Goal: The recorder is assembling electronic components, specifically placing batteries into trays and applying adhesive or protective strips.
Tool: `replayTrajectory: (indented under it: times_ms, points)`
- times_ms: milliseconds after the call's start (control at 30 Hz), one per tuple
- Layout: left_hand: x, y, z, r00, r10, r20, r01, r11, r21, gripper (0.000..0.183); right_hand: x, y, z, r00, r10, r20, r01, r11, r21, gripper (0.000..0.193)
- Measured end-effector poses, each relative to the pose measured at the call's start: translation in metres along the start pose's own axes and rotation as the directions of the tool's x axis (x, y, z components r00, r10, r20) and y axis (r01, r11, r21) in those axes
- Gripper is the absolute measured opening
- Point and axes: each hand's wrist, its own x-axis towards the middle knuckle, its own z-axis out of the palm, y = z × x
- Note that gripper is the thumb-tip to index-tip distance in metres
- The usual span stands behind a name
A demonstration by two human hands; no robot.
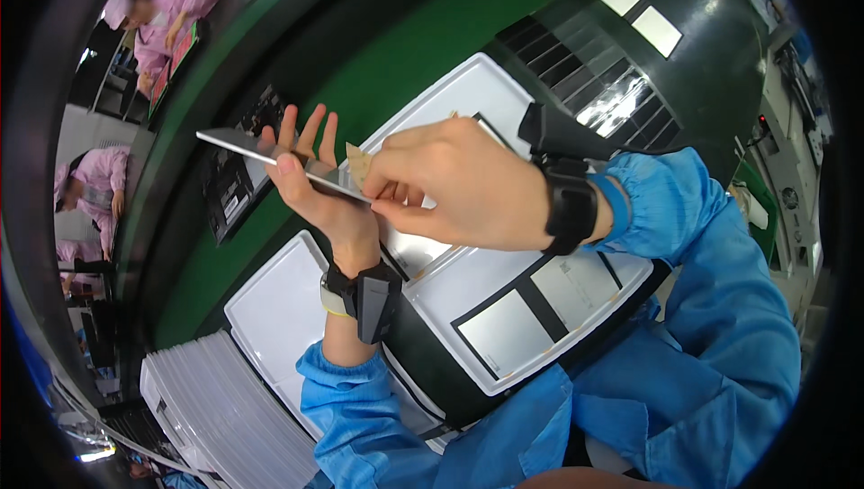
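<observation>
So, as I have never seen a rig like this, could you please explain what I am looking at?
There is no machine: a person works bare-handed, in blue sleeves, with dark devices strapped to both wrists. The one picture comes from a wide fisheye camera on that person's head, looking down, so straight edges bend near the rim. The left hand holds a thin panel, seen nearly edge-on; the right hand's fingers seem to pinch its right end, beside a tan tab. On the green bench below are white trays, one containing silvery panels, and a dark electronic part.
</observation>
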Motion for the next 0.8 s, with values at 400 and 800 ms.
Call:
replayTrajectory:
  times_ms: [400,800]
  points:
    - [0.001,-0.002,-0.024,0.94,-0.254,0.226,0.309,0.915,-0.258,0.08,-0.014,0.01,-0.059,0.98,0.126,-0.156,-0.13,0.991,-0.021,0.011]
    - [0.017,0.003,-0.022,0.9,-0.357,0.249,0.385,0.92,-0.073,0.067,-0.304,-0.042,-0.375,0.509,0.412,-0.756,-0.838,0.44,-0.324,0.018]
